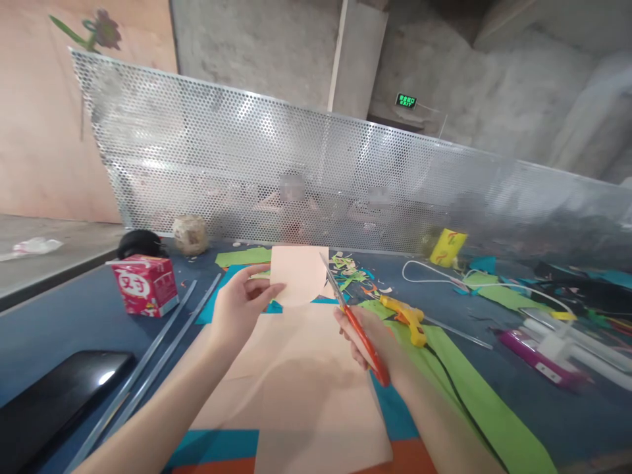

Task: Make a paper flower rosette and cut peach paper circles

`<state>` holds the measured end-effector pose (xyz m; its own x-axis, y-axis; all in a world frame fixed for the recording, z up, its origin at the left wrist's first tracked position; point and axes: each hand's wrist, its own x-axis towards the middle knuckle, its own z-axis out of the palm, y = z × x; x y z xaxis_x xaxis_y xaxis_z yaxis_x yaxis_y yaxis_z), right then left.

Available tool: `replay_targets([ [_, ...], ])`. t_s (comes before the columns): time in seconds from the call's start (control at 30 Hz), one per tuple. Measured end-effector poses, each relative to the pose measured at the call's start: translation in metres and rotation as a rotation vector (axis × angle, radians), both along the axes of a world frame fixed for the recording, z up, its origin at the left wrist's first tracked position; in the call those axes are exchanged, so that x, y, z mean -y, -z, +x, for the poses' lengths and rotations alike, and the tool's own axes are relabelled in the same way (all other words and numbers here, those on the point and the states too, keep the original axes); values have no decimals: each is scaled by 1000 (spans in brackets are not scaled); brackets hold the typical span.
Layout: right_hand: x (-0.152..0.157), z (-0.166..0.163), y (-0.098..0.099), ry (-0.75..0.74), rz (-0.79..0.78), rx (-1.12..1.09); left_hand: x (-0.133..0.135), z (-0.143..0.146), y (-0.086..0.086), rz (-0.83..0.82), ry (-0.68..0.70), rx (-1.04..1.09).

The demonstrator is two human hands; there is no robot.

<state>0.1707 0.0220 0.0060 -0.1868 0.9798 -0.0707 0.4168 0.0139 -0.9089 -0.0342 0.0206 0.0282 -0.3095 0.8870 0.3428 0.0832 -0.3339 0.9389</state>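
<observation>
My left hand (247, 296) pinches the left edge of a pale peach sheet of paper (297, 273) between thumb and fingers, holding it up above the table. The paper's lower edge is rounded. In my right hand (368, 336) is a pair of scissors (363, 336) with orange-red handles, fingers wrapped round them. The blades point up and away, at the paper's right edge. Beneath both hands lie larger peach sheets (296, 388), on top of blue paper (217, 447) and orange paper.
Paper scraps (348, 270) lie beyond the scissors. To the right are a yellow glue gun (407, 319), green paper (474, 382) and a purple power strip (538, 355). At left are a black phone (64, 395), clear glue sticks (162, 349) and a pink box (145, 286). A perforated metal screen (222, 151) stands behind.
</observation>
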Motion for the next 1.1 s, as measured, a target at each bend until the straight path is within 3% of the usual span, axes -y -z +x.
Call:
replay_targets([
  [0.37, 2, 0, -7, 54, 8, 44, -4, -19, -6, -31, -2, 6],
  [0.57, 2, -1, 0, -60, 18, -56, -5, -13, -3, -67, -25, 151],
  [0.83, 3, -4, -2, -103, -42, -27, -12, -20, 4, 15, -186, 182],
  [1.0, 9, -3, -6, -181, 66, -89, -10, -22, 2, -14, -159, 197],
  [1.1, 9, -3, -3, -266, 20, -113, -8, -20, 1, -8, -151, 245],
])
